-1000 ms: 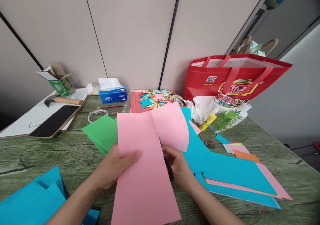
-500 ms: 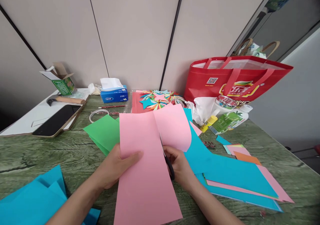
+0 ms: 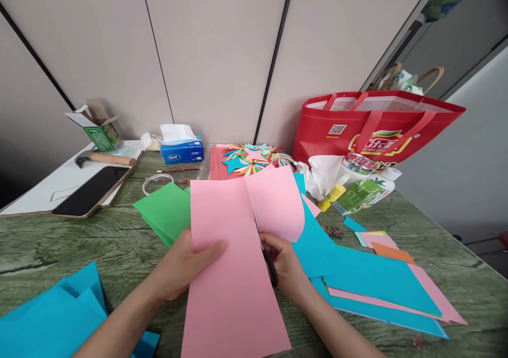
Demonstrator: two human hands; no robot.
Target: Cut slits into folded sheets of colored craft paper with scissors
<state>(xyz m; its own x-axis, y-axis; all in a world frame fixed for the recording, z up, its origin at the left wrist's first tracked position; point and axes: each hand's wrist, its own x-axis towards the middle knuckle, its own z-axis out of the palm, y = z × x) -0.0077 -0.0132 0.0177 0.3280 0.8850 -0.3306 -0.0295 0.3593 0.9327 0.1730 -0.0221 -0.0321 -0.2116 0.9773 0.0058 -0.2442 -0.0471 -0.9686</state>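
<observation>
My left hand point(image 3: 194, 265) grips the left edge of a sheet of pink paper point(image 3: 234, 300), its thumb flat on top. In my right hand point(image 3: 284, 262) is a pair of scissors point(image 3: 270, 267) with black handles. Their blades lie in a cut that runs down from the sheet's far edge. To the right of the cut, the pink flap curls up and over. Folded green paper point(image 3: 166, 212) lies behind my left hand. Blue sheets point(image 3: 377, 273), with pink ones among them, spread to the right of my right hand. Most of the scissor blades are hidden by the paper.
Folded blue paper point(image 3: 59, 321) lies at the near left. A phone point(image 3: 91, 191) and a hammer point(image 3: 107, 158) rest at the left. Behind are a tissue box point(image 3: 181, 151), colourful paper stars point(image 3: 254, 157), a glue stick point(image 3: 332, 197) and a red bag point(image 3: 333, 130). A tape roll point(image 3: 145, 186) is near the green paper.
</observation>
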